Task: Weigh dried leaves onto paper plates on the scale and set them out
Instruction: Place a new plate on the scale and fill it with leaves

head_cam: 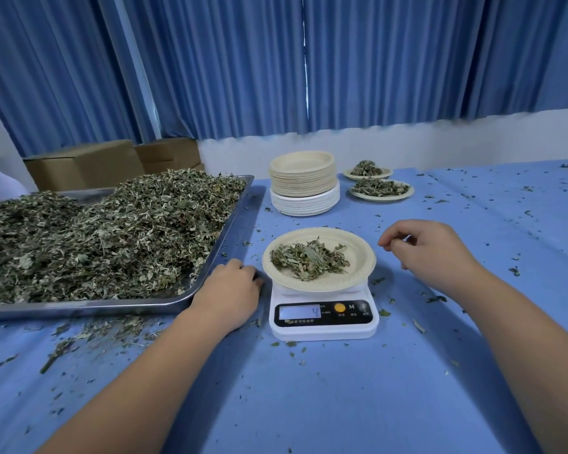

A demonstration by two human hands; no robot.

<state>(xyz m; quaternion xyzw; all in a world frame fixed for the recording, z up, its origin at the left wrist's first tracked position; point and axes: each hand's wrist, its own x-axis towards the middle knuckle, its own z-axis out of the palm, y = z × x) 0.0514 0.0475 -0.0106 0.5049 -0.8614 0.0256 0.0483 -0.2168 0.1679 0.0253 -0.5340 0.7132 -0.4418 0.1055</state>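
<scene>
A white digital scale stands on the blue table, and its display shows 4. A beige paper plate sits on the scale with a small heap of dried leaves in it. My left hand rests on the table between the tray's near right corner and the scale, fingers bent down and holding nothing. My right hand hovers just right of the plate with loosely curled fingers; I see nothing in it. A large steel tray at the left holds a big pile of dried leaves.
A tall stack of paper plates stands behind the scale. Two filled plates lie at the back right of it. Cardboard boxes sit behind the tray. Leaf crumbs are scattered over the blue cloth. Blue curtains hang behind.
</scene>
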